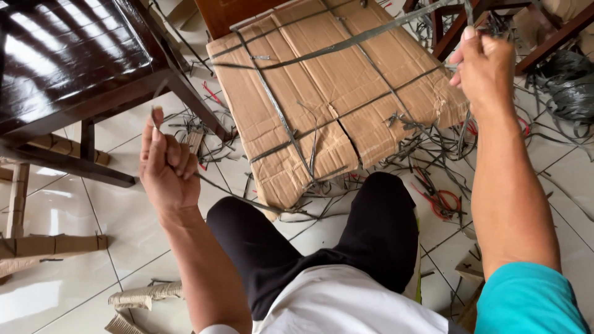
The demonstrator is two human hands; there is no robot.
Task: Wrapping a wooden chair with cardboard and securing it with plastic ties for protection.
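Strap (346, 43), thin, grey and flat, runs taut from the left hand (166, 167), under the box (334, 99), up to the right hand (486, 65). Both hands are clenched on it, the left near knee height, the right raised high. It looks light and limp yet tough, slippery along its flat faces, best gripped wrapped round the fingers. Its long axis slants from lower left to upper right. Cut strap scraps (433, 161) litter the tiled floor (74, 272); a dark chair (68, 62) stands left.

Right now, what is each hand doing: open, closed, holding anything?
Left hand: closed in a fist around a grey plastic strap.
Right hand: closed, pinching a grey strap stretched over the cardboard package.
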